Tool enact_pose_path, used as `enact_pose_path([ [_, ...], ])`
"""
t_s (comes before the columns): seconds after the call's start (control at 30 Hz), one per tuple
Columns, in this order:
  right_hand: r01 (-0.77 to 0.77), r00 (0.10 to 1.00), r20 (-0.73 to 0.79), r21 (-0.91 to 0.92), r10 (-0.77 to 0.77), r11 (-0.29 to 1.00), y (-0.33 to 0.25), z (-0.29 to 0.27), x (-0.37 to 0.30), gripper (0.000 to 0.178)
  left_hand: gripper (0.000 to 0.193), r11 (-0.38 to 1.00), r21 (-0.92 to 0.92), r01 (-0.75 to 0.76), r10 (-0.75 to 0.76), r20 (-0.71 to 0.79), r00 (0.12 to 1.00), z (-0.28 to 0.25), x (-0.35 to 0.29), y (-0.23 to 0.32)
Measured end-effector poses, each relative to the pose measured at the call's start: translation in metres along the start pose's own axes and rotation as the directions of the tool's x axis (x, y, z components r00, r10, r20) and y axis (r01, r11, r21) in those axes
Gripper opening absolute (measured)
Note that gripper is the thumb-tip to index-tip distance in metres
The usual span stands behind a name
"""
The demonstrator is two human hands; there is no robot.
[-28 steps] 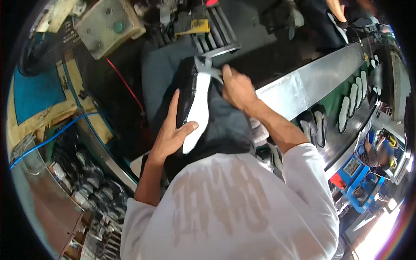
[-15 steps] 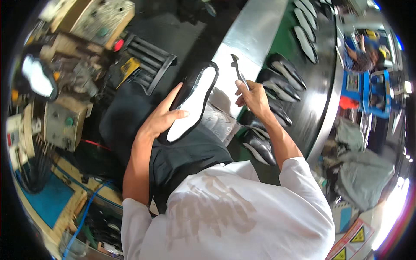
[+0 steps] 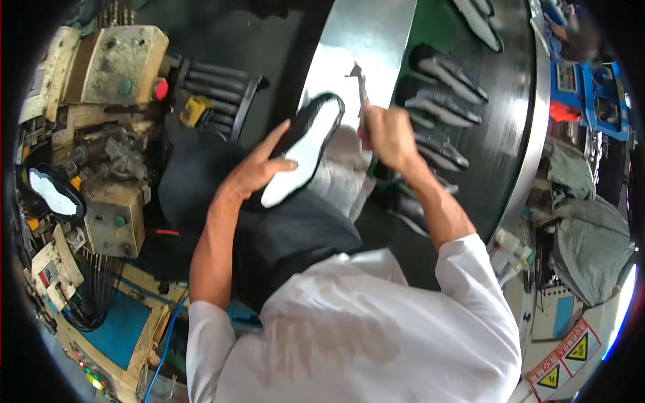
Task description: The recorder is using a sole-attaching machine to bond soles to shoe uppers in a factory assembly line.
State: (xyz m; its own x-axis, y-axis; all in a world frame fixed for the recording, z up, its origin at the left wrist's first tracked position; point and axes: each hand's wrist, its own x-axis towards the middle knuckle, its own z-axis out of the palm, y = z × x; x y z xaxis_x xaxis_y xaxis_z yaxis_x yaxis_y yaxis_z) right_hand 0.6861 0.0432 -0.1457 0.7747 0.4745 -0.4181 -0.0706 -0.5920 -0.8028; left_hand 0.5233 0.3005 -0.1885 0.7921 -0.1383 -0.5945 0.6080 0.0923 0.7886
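My left hand (image 3: 259, 169) is closed around the side of a black shoe upper (image 3: 308, 146), its white sole side facing up. The thumb presses on the white surface, and the shoe rests over my lap with its far end pointing away. In my right hand (image 3: 390, 138) is a small hammer (image 3: 359, 79), gripped by its handle. The hammer's dark head is raised just beyond the far end of the shoe, apart from it. A crumpled clear plastic sheet (image 3: 339, 185) lies on my lap beside the shoe.
Several black shoes (image 3: 443, 104) lie in a row on the dark belt to the right. A metal ledge (image 3: 369, 30) runs along the belt. At left stands a machine (image 3: 124, 64) with another shoe (image 3: 54, 191) on it. A black slatted rack (image 3: 215, 97) stands ahead.
The right hand has turned and lifted the hammer, now a little blurred. The left hand still holds the shoe in much the same place. The whole view has shifted slightly.
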Motion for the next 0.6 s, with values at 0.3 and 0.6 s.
enact_pose_path([
  [0.3, 0.131, 0.991, -0.003, -0.255, -0.136, 0.958, 0.044, 0.028, 0.026, 0.066, 0.099, 0.993, 0.099, -0.057, 0.061, -0.035, 0.998, -0.006, 0.005, -0.012],
  [0.6, -0.054, 0.997, 0.045, -0.188, 0.064, 0.981, 0.035, 0.04, 0.03, 0.048, 0.094, 0.993, -0.108, -0.035, 0.031, -0.041, 0.999, -0.01, -0.001, -0.015],
])
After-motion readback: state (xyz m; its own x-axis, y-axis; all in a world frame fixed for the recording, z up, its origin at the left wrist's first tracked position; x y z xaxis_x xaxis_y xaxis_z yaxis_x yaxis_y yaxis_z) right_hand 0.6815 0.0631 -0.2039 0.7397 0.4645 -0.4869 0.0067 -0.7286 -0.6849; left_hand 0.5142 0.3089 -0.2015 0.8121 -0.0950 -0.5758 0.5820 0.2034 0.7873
